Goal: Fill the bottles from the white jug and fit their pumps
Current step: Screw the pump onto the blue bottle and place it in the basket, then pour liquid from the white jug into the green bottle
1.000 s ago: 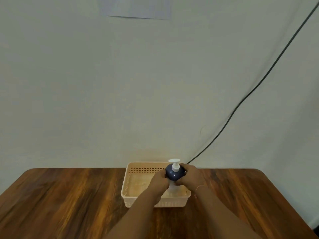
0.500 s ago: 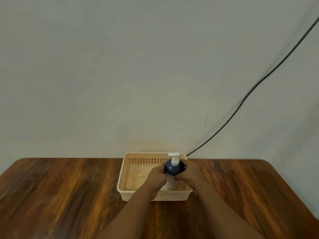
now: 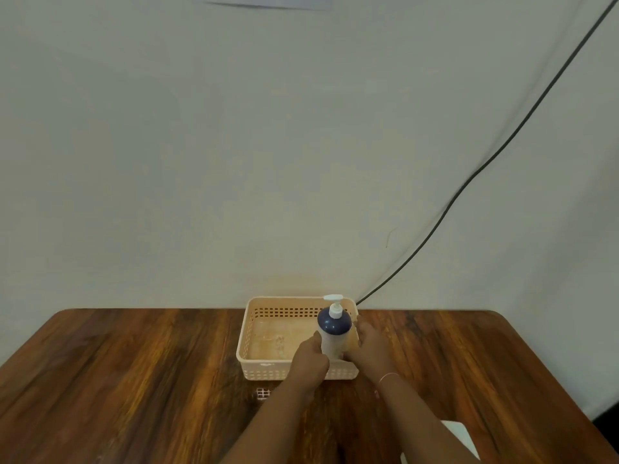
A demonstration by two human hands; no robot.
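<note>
A bottle (image 3: 333,344) with a white body, a dark blue shoulder and a white pump (image 3: 335,304) fitted on top is held upright inside the right end of a cream basket (image 3: 264,368) on the wooden counter (image 3: 134,380). It is gripped low down by the left hand (image 3: 310,361) and the right hand (image 3: 368,346), whose fingers are curled round its sides.

Beige basket (image 3: 268,372) on wooden table (image 3: 134,380); black cable (image 3: 402,257) across pale wall (image 3: 201,162).

Dark wooden table (image 3: 134,380) across the lower frame. Cream perforated basket (image 3: 264,372) at centre by the far edge; small white lattice scrap (image 3: 263,393) just below it; white object (image 3: 461,437) lower right.
</note>
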